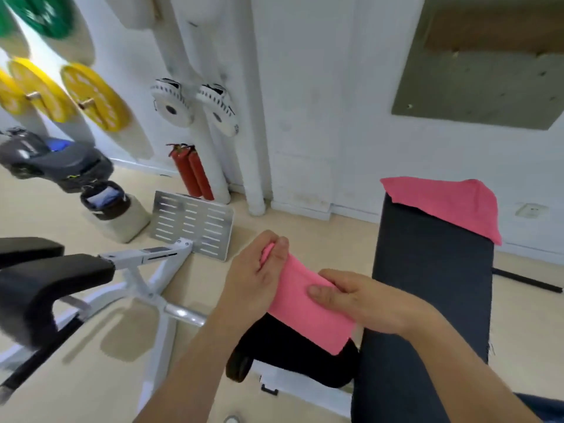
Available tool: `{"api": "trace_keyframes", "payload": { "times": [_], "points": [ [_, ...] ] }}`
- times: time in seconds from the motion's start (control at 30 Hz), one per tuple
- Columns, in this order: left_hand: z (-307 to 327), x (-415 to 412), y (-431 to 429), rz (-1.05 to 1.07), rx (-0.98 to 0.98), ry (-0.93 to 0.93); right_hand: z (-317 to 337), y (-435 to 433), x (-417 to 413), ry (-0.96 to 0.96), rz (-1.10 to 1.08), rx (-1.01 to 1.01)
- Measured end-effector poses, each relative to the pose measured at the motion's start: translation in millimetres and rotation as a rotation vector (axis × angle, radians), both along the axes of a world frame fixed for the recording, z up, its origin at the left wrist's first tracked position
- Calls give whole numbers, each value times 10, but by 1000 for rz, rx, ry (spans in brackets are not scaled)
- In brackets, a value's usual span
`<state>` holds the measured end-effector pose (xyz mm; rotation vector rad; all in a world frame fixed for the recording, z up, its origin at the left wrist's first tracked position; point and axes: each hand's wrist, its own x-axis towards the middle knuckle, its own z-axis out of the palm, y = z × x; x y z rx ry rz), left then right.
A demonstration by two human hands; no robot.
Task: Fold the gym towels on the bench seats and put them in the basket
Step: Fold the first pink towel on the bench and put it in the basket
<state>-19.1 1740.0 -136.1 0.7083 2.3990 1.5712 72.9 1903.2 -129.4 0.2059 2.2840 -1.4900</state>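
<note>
A folded pink towel [305,312] is held in the air between both hands, left of the dark bench seat [427,285]. My left hand [256,276] pinches its upper left end with curled fingers. Along the towel's right edge my right hand [360,297] grips it, thumb on top. A second pink towel [451,203] lies spread over the far end of the bench seat. A dark basket [105,203] with cloth inside stands on a pale block on the floor at the left.
Another bench with black pads [45,279] and a white frame [146,279] stands at the left. A perforated metal plate [192,224], two red extinguishers [192,172], yellow weight plates [91,96] and a dark bag [52,160] line the wall.
</note>
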Motion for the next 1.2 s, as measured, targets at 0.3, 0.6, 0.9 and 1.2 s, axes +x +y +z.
{"api": "trace_keyframes", "payload": {
  "times": [0.3,0.6,0.9,1.2],
  "points": [
    [191,-505,-2133,458,187,-230,366,-1993,-987,381,144,226],
    [-6,-752,-5008,824,387,-382,273,-4593,-2015,126,309,-180],
    [-57,-625,-6073,560,-739,445,60,-6088,-2605,-257,452,-427],
    [17,-1295,-7071,1026,182,-329,3,-7243,-3351,-188,662,-287]
  ]
}}
